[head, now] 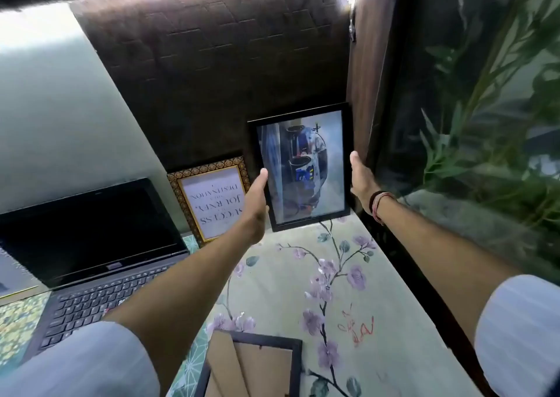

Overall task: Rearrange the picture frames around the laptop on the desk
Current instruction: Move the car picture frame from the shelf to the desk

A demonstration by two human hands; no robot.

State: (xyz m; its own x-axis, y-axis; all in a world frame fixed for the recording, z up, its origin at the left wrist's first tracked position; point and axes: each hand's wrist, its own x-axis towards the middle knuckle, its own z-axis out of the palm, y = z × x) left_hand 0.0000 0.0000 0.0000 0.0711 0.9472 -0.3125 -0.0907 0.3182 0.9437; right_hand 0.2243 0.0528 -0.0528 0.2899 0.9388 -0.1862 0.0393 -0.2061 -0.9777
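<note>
Scanning left to right: one laptop (91, 233), open; one gold frame (212, 198) leaning at the back, print upside down; then the black frame (303, 166), standing tall, long axis upright, straight ahead of you. Your left hand (257, 196) clasps its left edge, your right hand (362, 178) flat along its right edge, equally near. A third frame (251, 366) lies face-down on the surface (378, 290), nearest you.

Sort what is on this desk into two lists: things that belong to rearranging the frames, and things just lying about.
Part of the job:
- black frame, held between left hand and right hand
- gold frame with the quote print
- face-down frame at the near edge
- laptop

Just lying about:
- floral desk cover
- green plant on the right
</note>
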